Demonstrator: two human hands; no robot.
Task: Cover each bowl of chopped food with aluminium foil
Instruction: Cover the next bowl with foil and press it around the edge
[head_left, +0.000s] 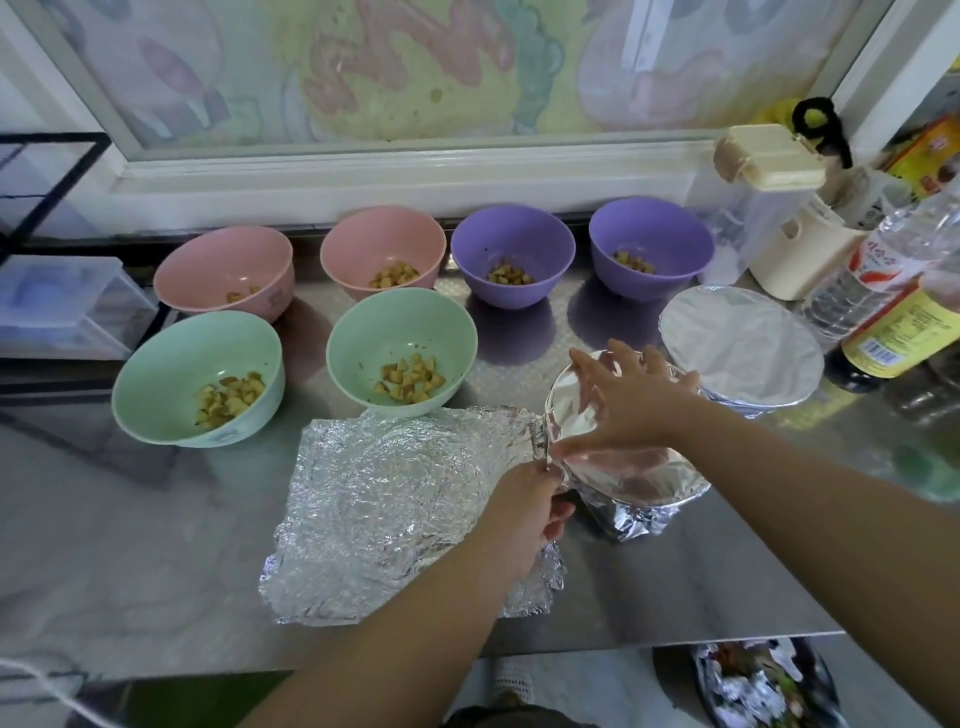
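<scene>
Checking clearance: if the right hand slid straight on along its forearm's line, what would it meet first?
Off the foil-covered bowl, the right hand would cross bare counter and probably meet the rim of the right green bowl; depth is unclear, so possibly the purple bowl behind it.

crinkled shiny foil sheet (395, 499), matt plastic bowls (197, 379)

Steel counter (156, 545): items around the work area.
Far: window panel (415, 67) with faded coloured pattern. Left: clear plastic drawers (62, 306), black wire rack (47, 176) behind. Far right, close together: cream-lidded canister (769, 161), cream jug (795, 260), red-labelled clear bottle (878, 270), yellow-labelled dark bottle (904, 332).
</scene>
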